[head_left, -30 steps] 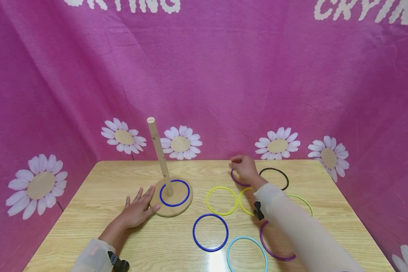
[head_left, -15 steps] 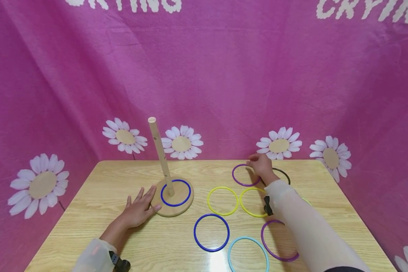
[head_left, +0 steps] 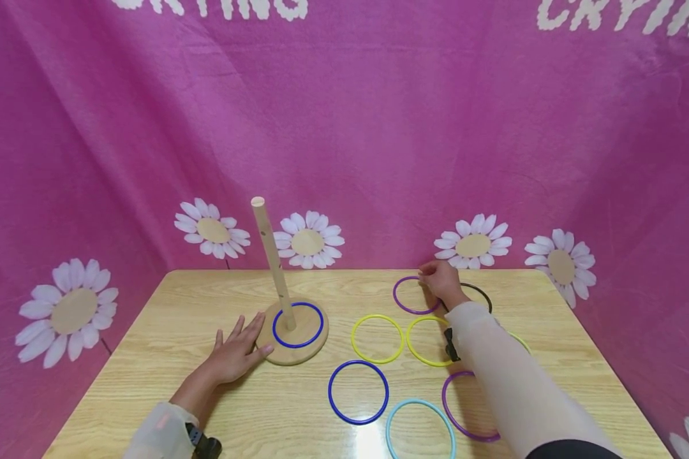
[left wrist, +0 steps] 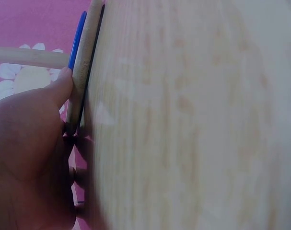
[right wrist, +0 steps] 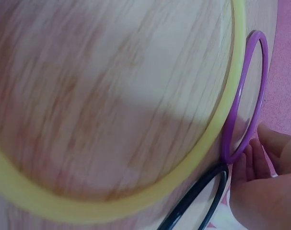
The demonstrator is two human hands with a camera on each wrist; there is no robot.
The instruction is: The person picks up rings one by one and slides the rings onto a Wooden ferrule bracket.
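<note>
A wooden peg stand (head_left: 266,248) with a round base (head_left: 291,357) stands at the left, with a blue ring (head_left: 284,346) around the foot of its upright peg. My left hand (head_left: 237,356) rests at the base's left edge, fingers spread and thumb on the rim. In the left wrist view the thumb (left wrist: 63,86) touches the base beside the blue ring. My right hand (head_left: 443,282) is at the far purple ring (head_left: 395,296), whose right edge it partly covers. The right fingertips (right wrist: 264,129) are close to that ring's rim; whether they pinch it is unclear.
Several other rings lie flat: two yellow (head_left: 377,361), a blue (head_left: 358,421), a light blue (head_left: 421,401), a purple (head_left: 444,401), a black (head_left: 490,303) and a green one partly under the right sleeve. A pink curtain (head_left: 356,127) borders the table.
My right hand has moved right along the far purple ring, from its left side to its right edge, then held still. The ring stays in place. My left hand has not moved.
</note>
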